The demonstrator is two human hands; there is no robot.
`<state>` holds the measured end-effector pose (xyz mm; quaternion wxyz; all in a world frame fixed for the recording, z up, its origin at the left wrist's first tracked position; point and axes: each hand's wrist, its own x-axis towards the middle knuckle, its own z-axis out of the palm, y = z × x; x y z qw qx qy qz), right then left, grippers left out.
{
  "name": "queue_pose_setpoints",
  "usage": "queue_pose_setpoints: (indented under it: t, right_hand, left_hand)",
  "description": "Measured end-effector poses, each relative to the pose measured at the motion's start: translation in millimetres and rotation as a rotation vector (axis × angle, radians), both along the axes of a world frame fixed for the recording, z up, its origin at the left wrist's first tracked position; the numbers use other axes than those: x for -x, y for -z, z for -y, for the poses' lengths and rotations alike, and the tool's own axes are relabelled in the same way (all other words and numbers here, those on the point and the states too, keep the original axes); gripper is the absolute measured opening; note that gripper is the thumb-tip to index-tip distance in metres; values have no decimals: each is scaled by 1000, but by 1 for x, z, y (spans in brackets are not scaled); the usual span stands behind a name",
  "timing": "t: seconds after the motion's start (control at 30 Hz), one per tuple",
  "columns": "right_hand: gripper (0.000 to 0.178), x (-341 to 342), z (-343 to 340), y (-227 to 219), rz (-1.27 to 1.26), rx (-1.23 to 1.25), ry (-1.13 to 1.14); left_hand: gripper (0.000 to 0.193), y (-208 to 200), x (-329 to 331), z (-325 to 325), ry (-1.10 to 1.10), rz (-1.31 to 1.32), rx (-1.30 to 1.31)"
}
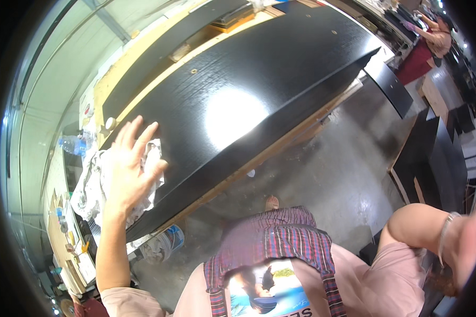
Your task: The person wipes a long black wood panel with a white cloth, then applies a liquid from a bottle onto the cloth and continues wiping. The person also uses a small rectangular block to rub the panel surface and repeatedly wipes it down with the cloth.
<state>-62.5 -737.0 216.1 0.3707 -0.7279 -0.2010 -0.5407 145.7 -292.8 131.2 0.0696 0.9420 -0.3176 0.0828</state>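
Note:
A long glossy black board [248, 74] stretches away from me, with a bright light reflected on it. Over its near left end, my left hand [128, 169] lies with fingers spread on a crumpled white cloth [90, 185]; the palm hides part of the cloth. Far off to the right side, my right hand [472, 240] is raised near the picture's rim, blurred and cut off, so its fingers do not show. A bracelet [448, 238] circles that wrist. A small round roll or cap [110, 123] sits just beyond my left fingertips.
Behind the board lies a narrower black panel [153, 68]. A plastic bottle [73, 145] stands left of the cloth. A bucket [166, 243] is on the floor below the board's near end. Black panels [433, 158] stand at right; a person [426, 45] works at the far right.

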Motion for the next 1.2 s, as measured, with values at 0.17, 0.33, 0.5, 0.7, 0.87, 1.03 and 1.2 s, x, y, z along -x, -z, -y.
queue_pose_setpoints:
  t: [0.17, 0.33, 0.5, 0.7, 0.87, 1.03, 1.2]
  right_hand:
    - [39, -81, -35, 45, -304, 9, -87]
    - [47, -132, -81, 92, -542, 296, -117]
    - [73, -146, -110, 103, -576, 543, -196]
    - [75, -152, -123, 118, -630, 565, -224]
    - [73, -149, -142, 125, -627, 623, -239]
    - [74, -147, -161, 115, -669, 659, -145]
    - [77, -149, -167, 112, -683, 660, -103]
  left_hand:
    - [49, 12, 15, -15, -39, -40, 171]
    - [54, 1, 31, 53, 180, 65, 224]
    - [58, 14, 76, 20, 3, 67, 82]
    - [37, 26, 146, -162, -334, 330, 86]
    - [25, 46, 220, -324, -1292, 543, 681]
    - [25, 0, 169, -268, -921, 688, 1030]
    - [28, -32, 123, -248, -705, 262, 1161]
